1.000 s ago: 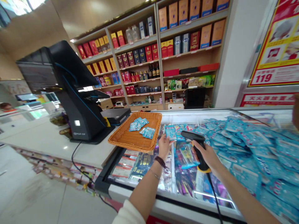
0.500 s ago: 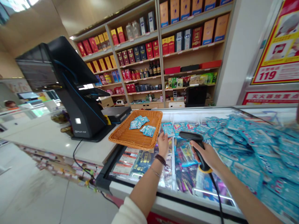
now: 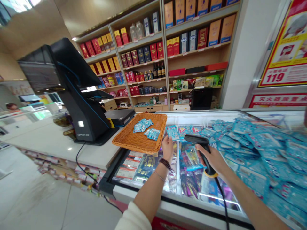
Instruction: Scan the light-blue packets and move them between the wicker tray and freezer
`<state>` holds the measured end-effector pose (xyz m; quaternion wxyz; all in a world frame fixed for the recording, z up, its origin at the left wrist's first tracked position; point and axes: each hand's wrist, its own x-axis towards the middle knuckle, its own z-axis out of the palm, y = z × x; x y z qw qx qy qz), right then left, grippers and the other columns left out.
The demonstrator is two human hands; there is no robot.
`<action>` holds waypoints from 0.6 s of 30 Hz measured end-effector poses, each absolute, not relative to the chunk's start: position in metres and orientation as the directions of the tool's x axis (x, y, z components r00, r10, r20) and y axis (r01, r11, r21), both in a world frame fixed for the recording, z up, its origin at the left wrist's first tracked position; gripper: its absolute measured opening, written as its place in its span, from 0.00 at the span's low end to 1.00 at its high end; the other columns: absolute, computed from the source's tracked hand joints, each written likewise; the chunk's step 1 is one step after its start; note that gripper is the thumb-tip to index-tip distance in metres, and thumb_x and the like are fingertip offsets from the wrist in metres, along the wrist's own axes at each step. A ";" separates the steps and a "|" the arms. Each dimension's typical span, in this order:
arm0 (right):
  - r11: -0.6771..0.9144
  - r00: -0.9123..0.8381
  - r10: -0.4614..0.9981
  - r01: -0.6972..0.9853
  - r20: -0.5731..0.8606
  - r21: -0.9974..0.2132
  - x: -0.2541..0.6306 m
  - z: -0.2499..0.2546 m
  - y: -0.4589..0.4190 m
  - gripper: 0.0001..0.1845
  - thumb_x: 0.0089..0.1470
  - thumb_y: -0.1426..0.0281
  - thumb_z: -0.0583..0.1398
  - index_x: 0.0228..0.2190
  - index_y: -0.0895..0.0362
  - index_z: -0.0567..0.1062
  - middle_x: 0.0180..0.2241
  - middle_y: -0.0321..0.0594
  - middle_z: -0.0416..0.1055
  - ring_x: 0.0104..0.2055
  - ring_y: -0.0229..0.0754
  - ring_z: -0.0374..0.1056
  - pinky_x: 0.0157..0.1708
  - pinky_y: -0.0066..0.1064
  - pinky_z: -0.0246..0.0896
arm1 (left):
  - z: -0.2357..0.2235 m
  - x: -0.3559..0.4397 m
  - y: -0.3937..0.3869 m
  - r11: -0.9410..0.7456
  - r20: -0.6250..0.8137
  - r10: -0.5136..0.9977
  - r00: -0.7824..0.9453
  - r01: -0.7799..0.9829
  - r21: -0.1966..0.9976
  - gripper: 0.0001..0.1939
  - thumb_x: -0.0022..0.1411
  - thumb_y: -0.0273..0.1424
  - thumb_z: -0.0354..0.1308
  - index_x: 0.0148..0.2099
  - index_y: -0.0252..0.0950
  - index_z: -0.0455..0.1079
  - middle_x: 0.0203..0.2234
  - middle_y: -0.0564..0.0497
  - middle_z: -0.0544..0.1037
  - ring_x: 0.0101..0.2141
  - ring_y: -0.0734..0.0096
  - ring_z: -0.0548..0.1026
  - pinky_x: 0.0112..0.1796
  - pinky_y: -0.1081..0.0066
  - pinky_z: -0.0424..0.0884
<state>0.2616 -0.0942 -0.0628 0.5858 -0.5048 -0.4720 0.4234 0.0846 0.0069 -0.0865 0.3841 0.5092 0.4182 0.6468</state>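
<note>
The left hand (image 3: 167, 148) is raised above the display freezer (image 3: 192, 115), fingers closed on the lower edge of an upright blue packet (image 3: 172, 132). A beaded bracelet (image 3: 165, 164) and a thin chain bracelet (image 3: 159, 175) are worn on that wrist, and a white sleeve (image 3: 133, 220) shows at the lower frame edge. The right hand (image 3: 212, 159) is closed around the grip of a black corded barcode scanner (image 3: 202, 153), which has a yellow ring at its base. The scanner head points left toward the packet, near it but not touching. Its black cord (image 3: 222, 199) runs down past the freezer's front edge.

A wicker tray (image 3: 127, 137) rests partly over the freezer, just left of the left hand, and holds several blue sachets (image 3: 144, 125). Many similar blue packets (image 3: 261, 150) lie heaped in the freezer on the right. A black POS terminal (image 3: 76, 95) stands on the white desk (image 3: 48, 137) beside the tray. Wooden shelves (image 3: 199, 54) behind carry boxed goods and bottles. A red-and-yellow poster (image 3: 285, 54) hangs on the right.
</note>
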 end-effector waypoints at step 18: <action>0.238 0.618 0.773 -0.077 0.141 -0.968 0.395 -0.007 -0.150 0.23 0.42 0.48 0.69 0.26 0.54 0.72 0.18 0.31 0.69 0.12 0.34 0.60 0.10 0.26 0.55 | -0.069 0.203 -0.006 -0.078 0.195 0.945 0.264 -0.396 0.915 0.21 0.40 0.44 0.76 0.28 0.35 0.73 0.23 0.52 0.76 0.29 0.67 0.79 0.39 0.65 0.78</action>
